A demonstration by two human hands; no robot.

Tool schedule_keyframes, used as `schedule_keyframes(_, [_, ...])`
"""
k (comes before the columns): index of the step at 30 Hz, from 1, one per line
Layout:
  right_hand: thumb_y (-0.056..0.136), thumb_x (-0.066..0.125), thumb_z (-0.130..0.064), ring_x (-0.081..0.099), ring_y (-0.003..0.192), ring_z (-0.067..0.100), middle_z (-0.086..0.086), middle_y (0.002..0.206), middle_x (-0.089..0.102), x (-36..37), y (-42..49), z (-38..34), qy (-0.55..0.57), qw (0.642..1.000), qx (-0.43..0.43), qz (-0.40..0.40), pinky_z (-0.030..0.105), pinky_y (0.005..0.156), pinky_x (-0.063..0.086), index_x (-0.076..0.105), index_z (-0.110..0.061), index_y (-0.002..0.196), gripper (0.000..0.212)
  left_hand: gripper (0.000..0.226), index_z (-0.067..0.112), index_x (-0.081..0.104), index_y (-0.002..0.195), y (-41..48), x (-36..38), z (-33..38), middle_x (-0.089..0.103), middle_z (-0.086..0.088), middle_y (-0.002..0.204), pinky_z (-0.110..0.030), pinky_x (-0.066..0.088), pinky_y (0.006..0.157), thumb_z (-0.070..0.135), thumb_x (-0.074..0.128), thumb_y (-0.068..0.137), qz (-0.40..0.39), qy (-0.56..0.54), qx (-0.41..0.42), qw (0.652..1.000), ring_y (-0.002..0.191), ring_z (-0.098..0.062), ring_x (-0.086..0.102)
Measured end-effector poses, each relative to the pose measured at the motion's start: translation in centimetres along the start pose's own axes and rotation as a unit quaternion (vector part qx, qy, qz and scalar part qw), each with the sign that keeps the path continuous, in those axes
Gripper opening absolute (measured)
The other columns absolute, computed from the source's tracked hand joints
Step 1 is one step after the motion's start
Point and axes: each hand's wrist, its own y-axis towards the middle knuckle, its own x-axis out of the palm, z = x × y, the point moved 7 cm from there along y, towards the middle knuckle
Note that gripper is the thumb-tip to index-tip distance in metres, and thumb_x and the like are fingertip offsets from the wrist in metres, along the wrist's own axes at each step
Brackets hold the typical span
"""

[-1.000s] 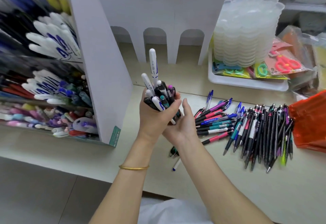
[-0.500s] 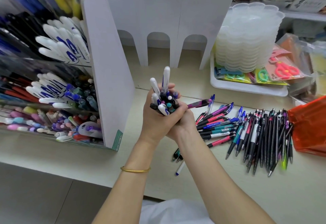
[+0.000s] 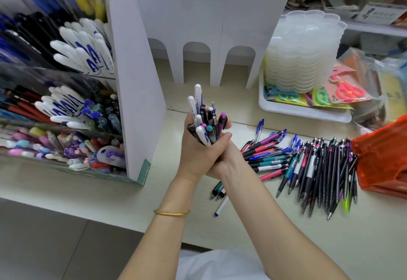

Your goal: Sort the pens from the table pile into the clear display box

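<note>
At 9 o'clock, clear display box point(image 3: 26, 156): compartments packed with white, red, pastel pens point(image 3: 63, 105). At 2 o'clock, white tray point(image 3: 308, 114): stacked translucent dishes point(image 3: 304, 52). Centre: left hand point(image 3: 198, 154) and right hand point(image 3: 228, 161) both grasp upright pen bundle point(image 3: 204, 123). At 3 o'clock, pen pile point(image 3: 308, 165) on tabletop point(image 3: 88, 191).

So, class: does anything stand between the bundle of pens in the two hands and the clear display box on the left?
Yes. The upright white side panel stands between the bundle of pens, gripped by the left hand and right hand, and the clear display box. Going round its near edge looks possible.
</note>
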Motion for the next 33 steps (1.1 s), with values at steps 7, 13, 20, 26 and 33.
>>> schedule_keyframes(7, [0.092,0.051,-0.053,0.063,0.089,0.022,-0.002,0.088,0.067,-4.5,-1.7,1.1,-0.27,0.951,0.12,0.088,0.038,0.07,0.057,0.07,-0.022,0.101,0.038,0.04,0.003,0.059,0.114,-1.9,-1.9,0.1,0.067,-0.003,0.089,-0.021,0.054,0.075,0.008,0.074,0.077,0.119,-0.067,-0.075,0.988,0.082,-0.01,0.067])
schedule_keyframes(13, [0.101,0.039,-0.029,0.067,0.082,0.016,0.005,0.095,0.068,-2.4,-4.4,-2.0,-0.512,0.852,-0.057,0.087,0.029,0.063,0.053,0.061,-0.009,0.108,0.031,0.012,0.019,0.061,0.074,-4.6,-3.4,2.1,0.052,-0.006,0.062,-0.03,0.046,0.058,0.008,0.063,0.076,0.015,-0.238,-0.138,0.961,0.057,-0.019,0.052])
schedule_keyframes(20, [0.096,0.048,-0.01,0.058,0.053,0.011,0.006,0.071,0.063,4.0,-8.7,0.6,-0.553,0.815,-0.175,-0.005,0.029,0.05,0.052,0.062,-0.006,0.098,0.015,0.03,0.012,0.051,0.106,-8.5,-6.6,3.8,0.06,-0.001,0.07,-0.029,0.053,0.059,0.003,0.059,0.079,-0.097,-0.366,-0.167,0.91,0.061,-0.012,0.058])
schedule_keyframes(26, [0.091,0.058,-0.012,0.051,0.053,0.006,-0.009,0.061,0.059,8.5,-11.5,6.5,-0.579,0.766,-0.277,-0.026,0.021,0.049,0.044,0.067,-0.013,0.09,0.009,0.027,0.009,0.057,0.094,-10.6,-13.2,4.8,0.059,-0.003,0.072,-0.03,0.052,0.058,-0.001,0.064,0.069,-0.149,-0.352,-0.183,0.906,0.059,-0.014,0.058])
schedule_keyframes(33, [0.082,0.07,-0.001,0.053,0.048,0.009,0.004,0.069,0.054,13.1,-9.1,19.1,-0.612,0.746,-0.251,-0.08,0.019,0.044,0.043,0.057,-0.008,0.106,0.029,0.035,0.002,0.058,0.104,-11.8,-26.5,4.6,0.062,-0.005,0.067,-0.031,0.052,0.06,-0.002,0.055,0.069,-0.121,-0.263,-0.173,0.941,0.062,-0.017,0.06])
